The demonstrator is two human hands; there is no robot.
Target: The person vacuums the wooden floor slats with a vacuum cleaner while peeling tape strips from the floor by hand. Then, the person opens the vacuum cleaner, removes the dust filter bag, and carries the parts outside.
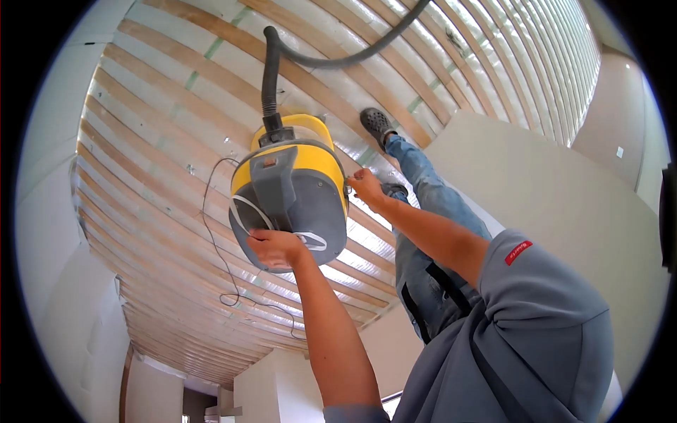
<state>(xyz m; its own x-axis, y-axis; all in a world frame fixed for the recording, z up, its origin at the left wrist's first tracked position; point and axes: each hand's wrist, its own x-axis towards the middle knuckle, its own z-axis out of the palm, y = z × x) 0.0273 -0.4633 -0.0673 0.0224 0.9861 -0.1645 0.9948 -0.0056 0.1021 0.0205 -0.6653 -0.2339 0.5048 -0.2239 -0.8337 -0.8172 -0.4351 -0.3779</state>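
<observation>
A yellow and dark grey vacuum cleaner (pixel 317 194) stands on the slatted floor before me, its black hose (pixel 270 84) rising from the yellow far side. My left hand (pixel 276 249) is at the near edge of its lid, fingers curled round a white strap (pixel 243 209) that loops over the grey top. My right hand (pixel 367 187) has its fingers closed at the vacuum's right side, by a small clasp at the rim; the fingertips partly hide what they grip.
Parallel wooden battens (pixel 151 116) run across the floor over silvery sheeting. A thin dark cable (pixel 206 218) trails left of the vacuum. My shoes (pixel 377 125) are close on its right. A pale wall panel (pixel 536 183) stands at right, a white wall (pixel 60 162) at left.
</observation>
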